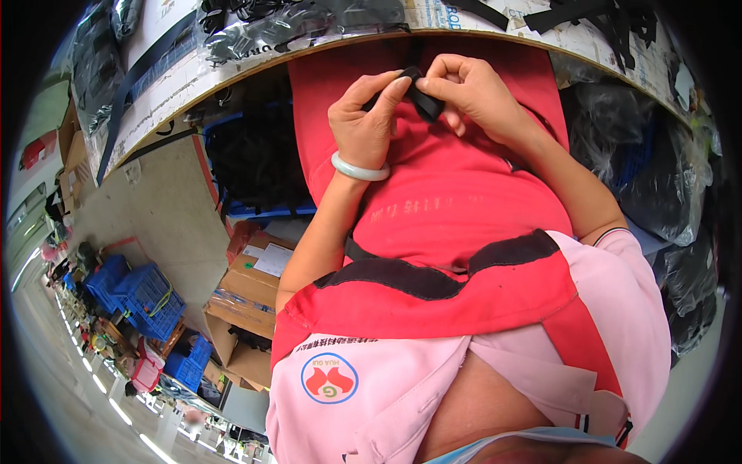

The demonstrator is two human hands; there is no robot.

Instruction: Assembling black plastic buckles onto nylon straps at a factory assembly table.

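Both hands are close together over my red apron [456, 193], just at the table's near edge. Between them is a black webbing strap [427, 105], folded over, with one end hanging down in a loop. My left hand [367, 112], with a pale bangle on its wrist, pinches the strap between thumb and forefinger. My right hand [473, 91] grips it from the other side, thumb and fingers closed on the band. A small dark piece between the fingertips is too small to make out.
The worktable [166, 100] carries clear bags of black parts [301, 22] and loose black straps [587, 19]. Below left stand a blue crate of black material [259, 158] and a cardboard box [251, 290]. Plastic-wrapped black bundles [657, 178] lie at the right.
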